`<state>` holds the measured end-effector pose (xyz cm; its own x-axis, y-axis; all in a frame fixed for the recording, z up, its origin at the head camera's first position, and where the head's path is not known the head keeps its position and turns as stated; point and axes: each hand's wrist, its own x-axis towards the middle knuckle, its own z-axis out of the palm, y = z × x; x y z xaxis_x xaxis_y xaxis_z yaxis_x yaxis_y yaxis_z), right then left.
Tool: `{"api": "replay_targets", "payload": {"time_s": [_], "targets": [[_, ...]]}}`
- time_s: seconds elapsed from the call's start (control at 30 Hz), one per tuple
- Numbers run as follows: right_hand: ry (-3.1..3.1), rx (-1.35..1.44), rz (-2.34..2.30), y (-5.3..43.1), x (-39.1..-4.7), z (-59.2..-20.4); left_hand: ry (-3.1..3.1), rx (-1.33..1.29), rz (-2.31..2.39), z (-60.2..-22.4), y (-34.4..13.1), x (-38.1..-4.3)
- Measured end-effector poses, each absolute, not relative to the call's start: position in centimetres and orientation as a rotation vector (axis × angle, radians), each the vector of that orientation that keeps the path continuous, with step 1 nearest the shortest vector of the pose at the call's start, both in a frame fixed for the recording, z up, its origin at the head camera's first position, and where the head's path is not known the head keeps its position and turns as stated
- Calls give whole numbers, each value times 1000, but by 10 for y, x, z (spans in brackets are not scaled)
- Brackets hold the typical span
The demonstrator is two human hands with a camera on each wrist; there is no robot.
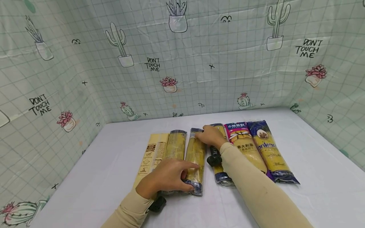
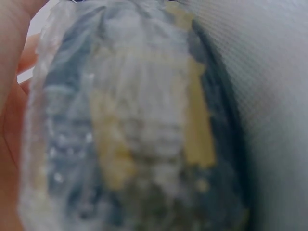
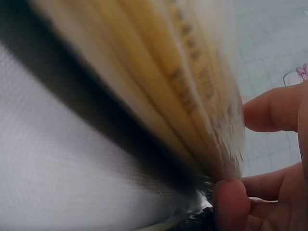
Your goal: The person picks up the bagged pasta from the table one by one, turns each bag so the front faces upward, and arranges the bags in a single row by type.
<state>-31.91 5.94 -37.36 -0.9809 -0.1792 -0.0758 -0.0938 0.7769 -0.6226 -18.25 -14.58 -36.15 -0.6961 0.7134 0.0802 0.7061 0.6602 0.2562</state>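
Observation:
A clear-wrapped pack of spaghetti [image 1: 195, 155] with dark blue ends lies lengthwise near the table's middle. At its far end my right hand [image 1: 212, 136] pinches the wrapper; the right wrist view shows thumb and fingers [image 3: 272, 113] at the edge of the pack [image 3: 144, 72]. My left hand [image 1: 168, 175] grips the near end, index finger across the top and thumb at the blue end. The left wrist view has a blurred blue-and-yellow pack end [image 2: 149, 120] filling it, beside the hand. Just left lies a similar pack of spaghetti [image 1: 175, 145], partly hidden by the left hand.
A pale yellow pasta pack [image 1: 154, 150] lies at the far left of the row. On the right are a blue-ended pack [image 1: 223, 177] partly under my right forearm, a pink-topped pack [image 1: 246, 147] and a blue-and-yellow pack [image 1: 269, 152]. Patterned cloth walls [image 1: 199, 82] enclose the white table [image 1: 108, 177].

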Motion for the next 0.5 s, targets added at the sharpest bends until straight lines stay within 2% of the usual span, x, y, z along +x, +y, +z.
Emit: {"api": "replay_targets", "payload": {"time_s": [0.27, 0.5], "targets": [[2770, -216, -1206, 62, -319, -375, 2857, 1271, 417, -360, -146, -182], [2771, -197, -1401, 64, -318, -375, 2926, 1430, 324, -361, -144, -180]]}}
